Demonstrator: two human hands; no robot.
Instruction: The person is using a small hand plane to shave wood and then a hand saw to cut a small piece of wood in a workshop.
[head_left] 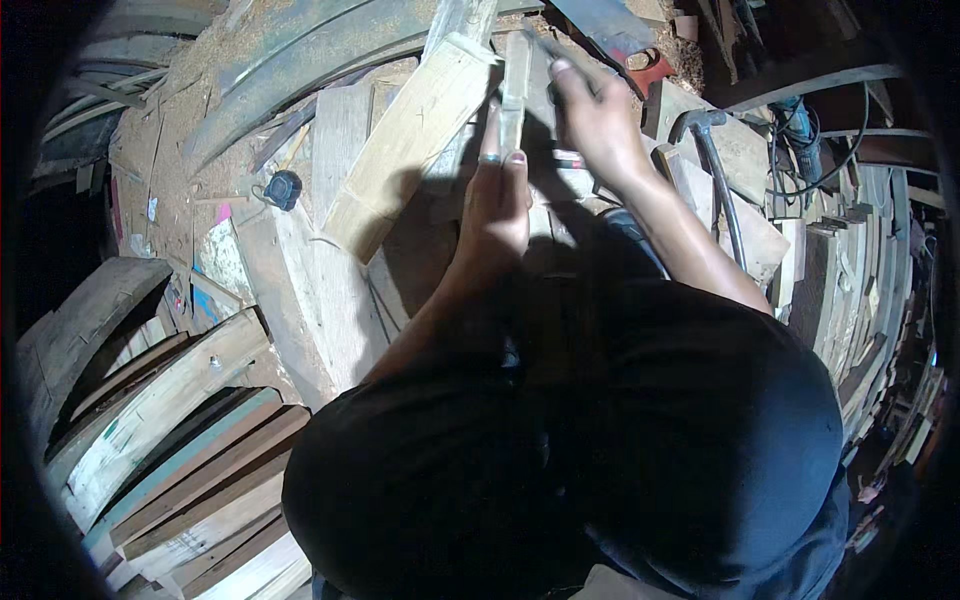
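Observation:
My left hand (500,205), a ring on one finger, is closed around a narrow pale wood piece (514,80) standing lengthwise away from me. My right hand (600,120) is closed on a thin dark tool (540,42), held at a slant beside the top of that piece; the tool's type is unclear. Just left of my left hand lies a wider pale board (410,140), tilted diagonally. My right hand's shadow falls over the boards below. A red and black marker-like item (568,160) lies under my right wrist, partly hidden.
A handsaw with a red handle (650,75) lies at the top, a bent metal bar (725,185) right of my forearm, a blue power tool (793,130) with a cord further right. A small black item (283,190) sits left. Stacked timber (190,420) crowds both sides.

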